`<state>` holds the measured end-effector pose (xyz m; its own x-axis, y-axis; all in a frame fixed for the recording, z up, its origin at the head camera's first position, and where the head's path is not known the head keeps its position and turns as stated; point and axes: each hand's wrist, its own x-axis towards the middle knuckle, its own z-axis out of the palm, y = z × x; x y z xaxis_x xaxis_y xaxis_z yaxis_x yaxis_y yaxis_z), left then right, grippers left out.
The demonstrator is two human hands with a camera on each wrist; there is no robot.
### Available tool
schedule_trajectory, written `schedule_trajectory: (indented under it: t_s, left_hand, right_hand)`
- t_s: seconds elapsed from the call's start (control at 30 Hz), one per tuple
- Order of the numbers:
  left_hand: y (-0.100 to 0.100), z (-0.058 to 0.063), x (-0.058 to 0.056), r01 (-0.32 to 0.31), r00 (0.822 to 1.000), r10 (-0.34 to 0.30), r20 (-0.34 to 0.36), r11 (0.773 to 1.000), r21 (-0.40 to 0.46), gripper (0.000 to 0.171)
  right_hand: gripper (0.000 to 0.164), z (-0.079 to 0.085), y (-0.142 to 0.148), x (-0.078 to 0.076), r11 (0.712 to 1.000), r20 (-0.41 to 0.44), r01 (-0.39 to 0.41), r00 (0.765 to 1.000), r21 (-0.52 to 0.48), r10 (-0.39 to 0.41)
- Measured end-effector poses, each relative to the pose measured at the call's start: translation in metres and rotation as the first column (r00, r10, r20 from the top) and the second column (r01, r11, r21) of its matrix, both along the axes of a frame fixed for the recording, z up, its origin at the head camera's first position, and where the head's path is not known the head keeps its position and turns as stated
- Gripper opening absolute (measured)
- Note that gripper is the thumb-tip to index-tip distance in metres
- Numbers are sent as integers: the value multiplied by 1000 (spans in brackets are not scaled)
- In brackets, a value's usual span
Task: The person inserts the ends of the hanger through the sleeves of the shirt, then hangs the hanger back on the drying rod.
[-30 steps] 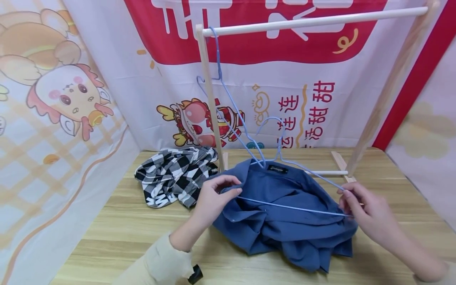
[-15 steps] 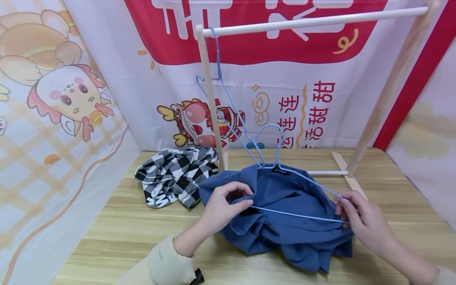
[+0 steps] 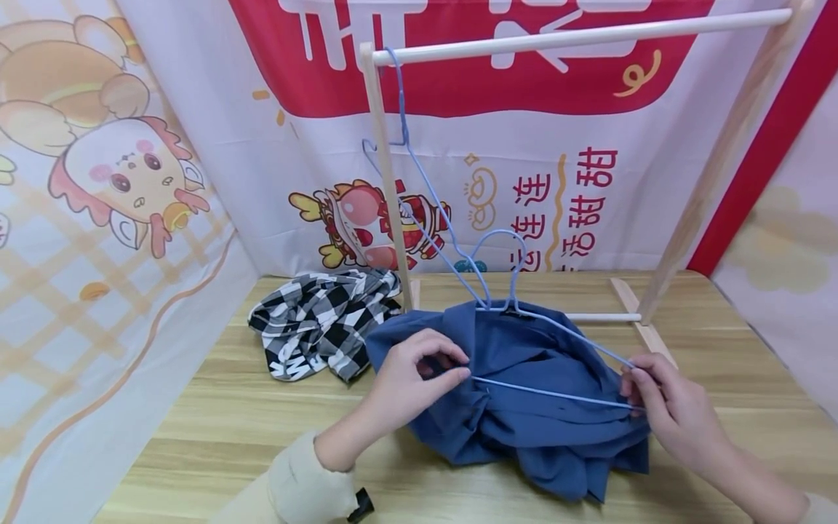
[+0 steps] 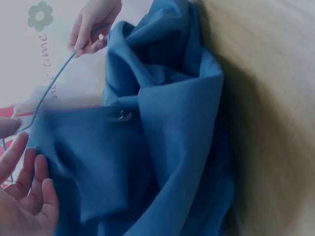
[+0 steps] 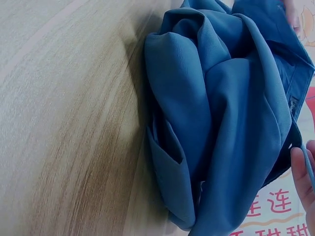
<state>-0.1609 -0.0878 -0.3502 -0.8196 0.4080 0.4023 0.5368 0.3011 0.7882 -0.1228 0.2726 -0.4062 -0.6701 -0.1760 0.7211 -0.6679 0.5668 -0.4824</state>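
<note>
A crumpled blue shirt [image 3: 543, 455] lies on the wooden table in front of a rack. Inside its collar sits a thin light-blue wire hanger [image 3: 555, 397], hook standing up and lower bar crossing the shirt. My left hand [image 3: 415, 382] pinches the shirt's front edge between thumb and fingers, where the lower bar disappears beside them. That end of the hanger is hidden by cloth and hand. At the hanger's other corner, my right hand [image 3: 684, 407] grips the wire. The right wrist view shows the shirt's folds [image 5: 241, 113] and a dark collar label [image 5: 293, 104].
A wooden rack [image 3: 583, 40] stands at the back, a second blue wire hanger [image 3: 422, 175] hooked on its top bar near the left post. Behind that post lies a black-and-white checked garment [image 3: 327, 320]. Printed cloth walls surround the table [image 3: 190, 429].
My left hand has moved right and slightly down, drawing the shirt's edge over more of the hanger's lower bar. The hanger's hook has dropped a little; my right hand keeps its grip, shifting slightly.
</note>
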Motion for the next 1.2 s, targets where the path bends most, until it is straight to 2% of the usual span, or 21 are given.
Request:
schedule_trajectory:
  t_s: [0.1, 0.2, 0.27, 0.33, 0.4, 0.47, 0.63, 0.8, 0.9, 0.97, 1.13, 1.2]
  left_hand:
    - [-6, 4, -5, -46, 995, 47, -92, 999, 17, 8]
    - [-14, 7, -13, -109, 979, 106, -175, 994, -11, 19]
    - [-19, 8, -18, -162, 969, 142, -202, 983, -90, 30]
    - [-24, 7, -23, -197, 967, 158, -202, 962, -190, 37]
    - [-28, 6, -26, -227, 965, 177, -194, 934, -277, 38]
    - [-31, 3, -30, -241, 962, 188, -196, 923, -300, 33]
    - [-32, 3, -35, -269, 949, 215, -231, 935, -230, 24]
    - [-31, 4, -37, -257, 948, 203, -246, 943, -213, 23]
    - [-30, 5, -37, -238, 945, 183, -272, 954, -181, 22]
    - [-29, 5, -36, -224, 937, 170, -304, 963, -151, 21]
    - [-28, 6, -32, -177, 909, 117, -399, 977, -116, 21]
    - [-28, 5, -30, -159, 898, 93, -430, 980, -120, 21]
  right_hand:
    - [23, -1, 0, -1, 1000, 0, -4, 1000, -7, 4]
    - [24, -3, 0, -2, 1000, -3, -8, 1000, -18, 8]
    - [24, -4, 1, -2, 1000, -8, -12, 1000, -24, 12]
    - [24, -5, 1, -3, 1000, -14, -10, 1000, -18, 10]
    - [25, -8, 2, -3, 999, -15, -15, 1000, -29, 15]
    - [26, -10, 3, -3, 999, -18, -22, 1000, -38, 22]
    - [21, -11, 6, -3, 999, -50, -36, 998, -18, 35]
    - [16, -8, 10, -1, 998, -60, -11, 998, 58, 14]
    - [21, -8, 12, -1, 997, -67, -5, 998, 71, 9]
    - [26, -9, 14, -2, 998, -110, -9, 994, 63, 16]
    - [43, -9, 19, -6, 999, -241, -9, 970, 51, 21]
    - [48, -8, 20, -6, 998, -262, -4, 965, 58, 19]
